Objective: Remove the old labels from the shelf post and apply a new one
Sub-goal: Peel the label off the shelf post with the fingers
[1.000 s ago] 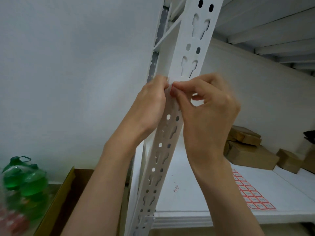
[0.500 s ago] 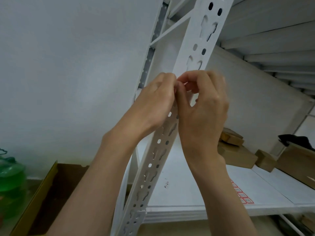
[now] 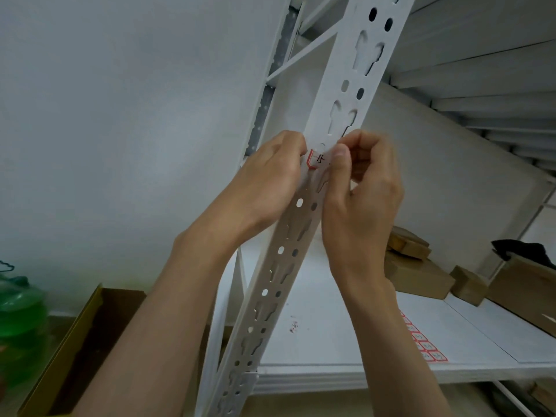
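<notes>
A white perforated shelf post (image 3: 285,254) runs up the middle of the head view. On it sits a small white label (image 3: 316,159) with a red border and black writing, showing between my two hands. My left hand (image 3: 270,182) curls round the post's left edge, its fingertips at the label's left end. My right hand (image 3: 361,188) is curled, with thumb and forefinger pinching the label's right end against the post. Most of the label's right part is hidden by my thumb.
A sheet of red-bordered labels (image 3: 424,344) lies on the white shelf board (image 3: 331,350), beside small red scraps (image 3: 293,326). Brown cardboard boxes (image 3: 418,275) stand at the back right. A brown box (image 3: 75,350) and green bottles (image 3: 18,320) sit at the lower left.
My hands have drawn slightly apart, so the red-bordered label now shows between them. The camera has tilted and shifted, and the post looks larger.
</notes>
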`<state>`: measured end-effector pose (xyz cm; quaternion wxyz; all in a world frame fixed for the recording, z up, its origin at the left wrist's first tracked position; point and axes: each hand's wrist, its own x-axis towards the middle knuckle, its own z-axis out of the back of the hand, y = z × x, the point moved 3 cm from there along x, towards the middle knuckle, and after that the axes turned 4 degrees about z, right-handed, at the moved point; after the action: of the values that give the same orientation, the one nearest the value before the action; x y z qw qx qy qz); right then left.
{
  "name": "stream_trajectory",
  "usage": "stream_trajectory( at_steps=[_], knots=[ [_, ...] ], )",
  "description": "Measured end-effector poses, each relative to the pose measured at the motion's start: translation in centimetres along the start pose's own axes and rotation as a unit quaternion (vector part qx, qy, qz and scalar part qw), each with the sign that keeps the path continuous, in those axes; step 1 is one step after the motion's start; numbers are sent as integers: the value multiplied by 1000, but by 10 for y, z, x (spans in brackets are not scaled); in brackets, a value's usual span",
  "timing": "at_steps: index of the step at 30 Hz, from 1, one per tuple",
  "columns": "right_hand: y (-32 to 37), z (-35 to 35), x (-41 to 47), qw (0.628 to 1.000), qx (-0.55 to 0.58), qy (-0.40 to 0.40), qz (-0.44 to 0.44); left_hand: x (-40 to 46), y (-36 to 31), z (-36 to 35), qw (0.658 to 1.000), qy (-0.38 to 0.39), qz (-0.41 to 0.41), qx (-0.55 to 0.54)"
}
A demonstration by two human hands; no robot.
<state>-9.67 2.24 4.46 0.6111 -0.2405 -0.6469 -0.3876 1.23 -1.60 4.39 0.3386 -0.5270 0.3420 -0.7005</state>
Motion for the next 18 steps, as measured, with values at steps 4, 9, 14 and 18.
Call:
stream_trajectory(
  at_steps=[4,9,14,18],
  knots=[
    [1,5,1,999,-8,3,54,0,2,0,1000,0,4,1],
    [1,7,0,996,-27,-1,87,1,2,1,1000,-3,2,0],
    [5,6,-1,993,-54,-5,102,0,1,0,1000,-3,1,-3],
    [6,2,-4,995,-53,-7,89,-2,0,-1,1000,-7,4,-17]
  ],
)
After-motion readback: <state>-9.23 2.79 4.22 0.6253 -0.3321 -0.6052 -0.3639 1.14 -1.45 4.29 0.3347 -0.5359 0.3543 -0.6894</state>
